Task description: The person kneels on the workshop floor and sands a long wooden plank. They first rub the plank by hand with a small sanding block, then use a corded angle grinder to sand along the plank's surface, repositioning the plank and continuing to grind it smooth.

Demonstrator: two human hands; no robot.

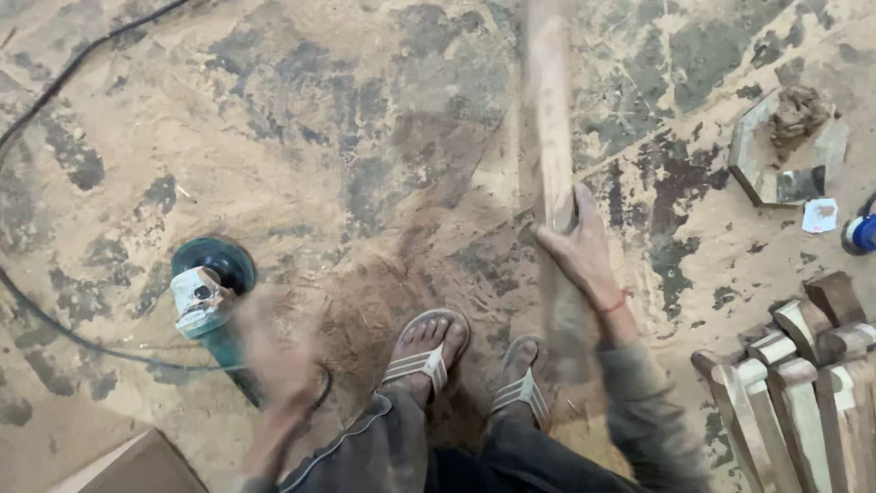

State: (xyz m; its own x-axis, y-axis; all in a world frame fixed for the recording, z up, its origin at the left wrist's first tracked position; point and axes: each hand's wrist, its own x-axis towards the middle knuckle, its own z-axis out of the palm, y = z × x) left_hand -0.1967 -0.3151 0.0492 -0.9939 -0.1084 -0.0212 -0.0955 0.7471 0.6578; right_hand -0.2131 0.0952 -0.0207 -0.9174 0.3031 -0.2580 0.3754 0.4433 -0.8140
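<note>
Gripping a blurred wooden post (547, 137), right hand (579, 251); left hand (278, 361) smeared.

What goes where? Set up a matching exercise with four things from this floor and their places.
Things:
1. green angle grinder
2. long wooden piece
3. stack of shaped wooden pieces
4. blue round object

Places:
A. far right edge of the view
B. bottom right corner
C. held upright by the right hand
D. on the sawdust by the blurred left hand

Pairs: 1-D, 2-C, 3-B, 4-A
</note>
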